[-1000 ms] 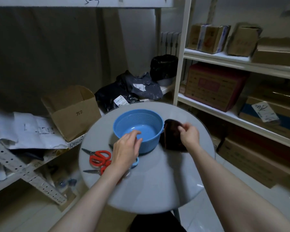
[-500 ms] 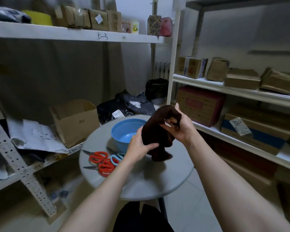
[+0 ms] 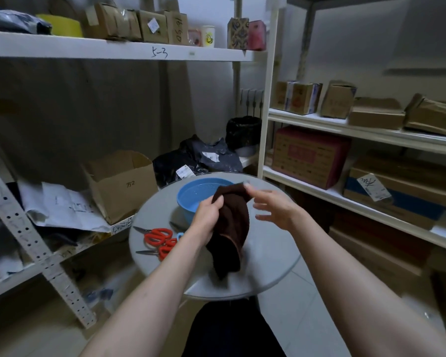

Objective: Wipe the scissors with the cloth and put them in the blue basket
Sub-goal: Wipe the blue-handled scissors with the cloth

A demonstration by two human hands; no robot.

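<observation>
Readying the cloth [image 3: 229, 228] was, by judgement, the step in hand; the wiping was not yet under way.

Cloth: dark brown, held up above the round table [image 3: 268, 256], hanging in a loose fold with its lower end near the tabletop.

Left hand [image 3: 207, 215]: fingers curled round the cloth's upper left edge, gripping it. The forearm rose from the lower left with the wrist bent inward.

Right hand [image 3: 274, 210]: fingers straight and spread, palm turned toward the cloth, holding nothing. One fingertip appeared to reach the cloth's top corner, though blur left contact uncertain.

Scissors [image 3: 158, 235]: red-handled pairs lying flat on the table's left side, blades pointing left, touched by neither hand. A blue handle showed just beside them, mostly hidden by the left forearm.

Blue basket [image 3: 186, 200]: on the table behind the cloth and partly covered by it; nothing was seen inside.

Advice on the step: bunch the cloth into one palm as a thick pad, leaving the other hand to lift a pair by its handles. Keep the blades closed and wipe from pivot toward tip, with cloth between skin and edge.
</observation>
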